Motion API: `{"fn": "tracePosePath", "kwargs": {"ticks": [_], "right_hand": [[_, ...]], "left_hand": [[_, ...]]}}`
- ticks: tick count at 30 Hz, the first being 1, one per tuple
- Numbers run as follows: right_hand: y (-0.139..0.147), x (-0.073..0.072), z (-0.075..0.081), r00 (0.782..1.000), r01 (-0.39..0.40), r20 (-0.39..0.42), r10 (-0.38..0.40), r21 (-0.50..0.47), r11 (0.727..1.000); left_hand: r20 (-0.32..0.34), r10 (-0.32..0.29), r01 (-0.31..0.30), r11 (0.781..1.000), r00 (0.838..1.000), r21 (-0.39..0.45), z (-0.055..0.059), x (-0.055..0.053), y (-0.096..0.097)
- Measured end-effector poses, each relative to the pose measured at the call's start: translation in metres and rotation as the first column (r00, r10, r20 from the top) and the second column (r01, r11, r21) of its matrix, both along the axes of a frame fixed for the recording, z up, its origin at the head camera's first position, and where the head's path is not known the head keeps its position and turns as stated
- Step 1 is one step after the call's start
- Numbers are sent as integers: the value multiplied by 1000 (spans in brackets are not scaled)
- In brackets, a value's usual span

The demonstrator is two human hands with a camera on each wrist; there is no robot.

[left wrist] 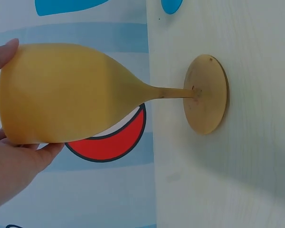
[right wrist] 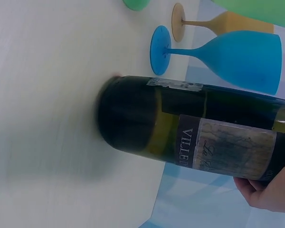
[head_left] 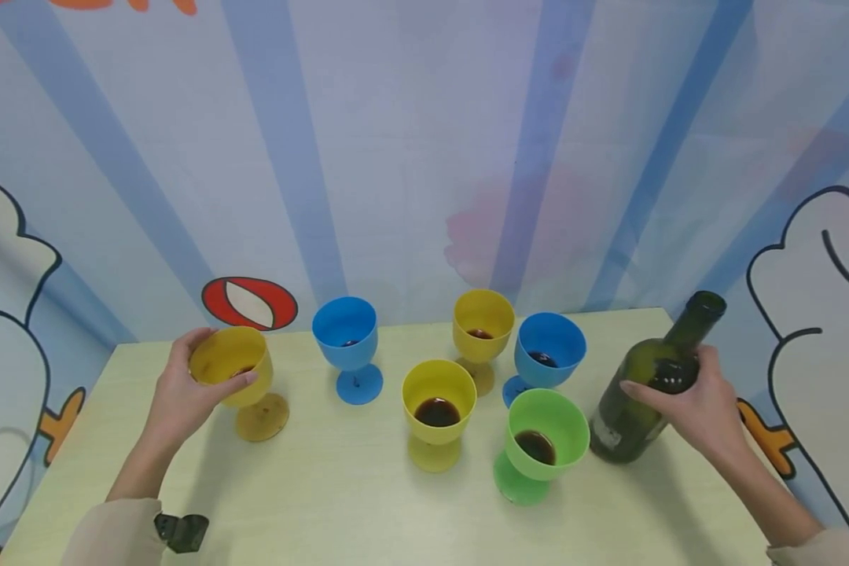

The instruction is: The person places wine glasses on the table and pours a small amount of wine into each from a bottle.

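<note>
My left hand [head_left: 187, 389] grips a yellow goblet [head_left: 237, 369] by its bowl, thumb on the near side and fingers round the far side. Its round foot [left wrist: 206, 95] is at the tabletop, and a little dark liquid shows inside. At the right, my right hand [head_left: 700, 401] holds a dark green wine bottle [head_left: 630, 401] round its body, the neck leaning right and away. The label [right wrist: 232, 147] shows in the right wrist view, with the bottle's base close over the table. Just left of the bottle stands a green goblet [head_left: 548, 428] with dark liquid in it.
Several other goblets stand on the pale table [head_left: 311, 503]: a blue one [head_left: 347, 334] near the left hand, a yellow one [head_left: 439, 393] in the middle, another yellow [head_left: 483, 322] and a blue [head_left: 550, 350] behind. A printed cloth backdrop [head_left: 410, 157] hangs behind the table's far edge.
</note>
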State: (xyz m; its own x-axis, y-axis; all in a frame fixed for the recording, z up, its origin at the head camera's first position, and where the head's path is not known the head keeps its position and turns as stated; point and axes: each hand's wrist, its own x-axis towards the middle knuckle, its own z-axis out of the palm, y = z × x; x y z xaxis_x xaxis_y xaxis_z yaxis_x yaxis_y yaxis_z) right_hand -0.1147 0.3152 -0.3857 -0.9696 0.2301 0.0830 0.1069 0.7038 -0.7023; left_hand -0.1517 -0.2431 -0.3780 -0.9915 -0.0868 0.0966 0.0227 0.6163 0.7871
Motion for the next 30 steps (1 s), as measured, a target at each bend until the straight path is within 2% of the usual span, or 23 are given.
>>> {"fn": "tracePosePath", "kwargs": {"ticks": [6, 15, 26, 30], "right_hand": [[5, 2, 0, 1000, -19, 21, 20, -21, 1000], [9, 4, -2, 999, -39, 28, 40, -45, 998], [12, 8, -3, 998, -52, 24, 54, -56, 997], [13, 9, -3, 997, -54, 45, 57, -52, 997]], "left_hand": [[-7, -12, 12, 1000, 1000, 7, -2, -1, -6], [35, -20, 20, 1000, 999, 10, 0, 3, -8], [15, -30, 30, 999, 999, 27, -3, 2, -8], [10, -35, 34, 999, 999, 29, -3, 3, -8]]}}
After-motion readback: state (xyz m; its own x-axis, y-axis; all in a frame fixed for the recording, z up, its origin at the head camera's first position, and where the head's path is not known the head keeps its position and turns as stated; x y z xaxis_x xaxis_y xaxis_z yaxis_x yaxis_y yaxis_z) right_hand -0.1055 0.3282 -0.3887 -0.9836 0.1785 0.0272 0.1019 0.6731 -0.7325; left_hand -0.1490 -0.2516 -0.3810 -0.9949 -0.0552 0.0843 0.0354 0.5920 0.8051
